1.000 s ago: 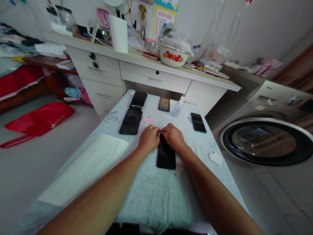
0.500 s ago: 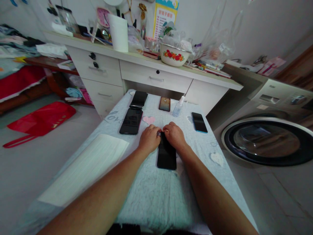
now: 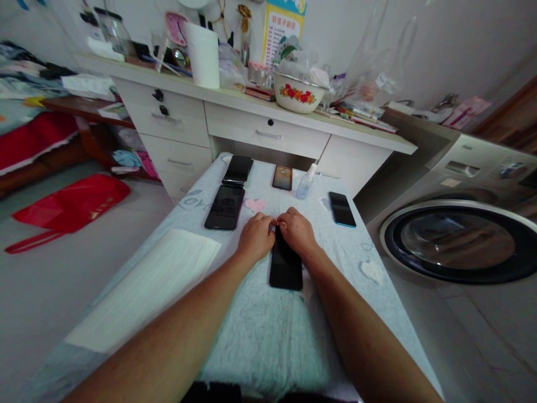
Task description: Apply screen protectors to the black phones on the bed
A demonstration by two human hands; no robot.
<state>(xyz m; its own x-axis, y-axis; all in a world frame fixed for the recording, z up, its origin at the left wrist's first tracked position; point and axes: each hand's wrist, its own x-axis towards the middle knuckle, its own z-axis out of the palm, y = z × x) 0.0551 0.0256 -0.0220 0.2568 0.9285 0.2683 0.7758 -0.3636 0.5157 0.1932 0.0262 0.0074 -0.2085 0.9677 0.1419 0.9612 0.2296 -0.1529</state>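
Note:
A black smartphone (image 3: 286, 267) lies face up on the cloth-covered table, its near end towards me. At its far end, my left hand (image 3: 257, 235) is closed with thumb and fingers on the top left corner. My right hand (image 3: 297, 230) is curled over the top right part, its fingertips almost meeting the left ones. Whether a thin film or anything else is pinched there is too small to tell. Beyond the hands stand a clear spray bottle (image 3: 305, 183) with a white cap and a brown-gold phone (image 3: 282, 177).
Two dark phones lie at the left, a nearer one (image 3: 225, 208) and a farther one (image 3: 237, 169). A blue-edged phone (image 3: 342, 209) is near the right edge. A white sheet (image 3: 146, 291) rests at the left. A desk (image 3: 268, 126) and a washing machine (image 3: 461, 235) border the table.
Almost nothing differs. My right hand has shifted very slightly left at the phone's far end; the phone stays in place.

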